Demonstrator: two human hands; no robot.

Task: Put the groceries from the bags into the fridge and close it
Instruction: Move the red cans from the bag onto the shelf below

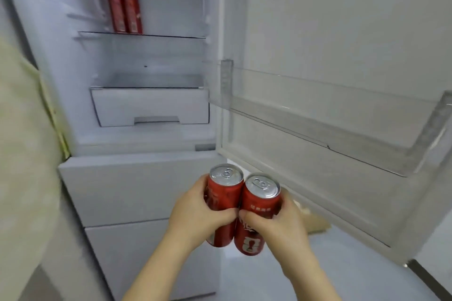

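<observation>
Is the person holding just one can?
No, the left hand grips the left can and the right hand grips the right can, both red and side by side.

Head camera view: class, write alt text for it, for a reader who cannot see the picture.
The left hand grips the left can and the right hand the right can, both red and upright, before the open fridge. Two more red cans stand on a glass shelf inside.
</observation>
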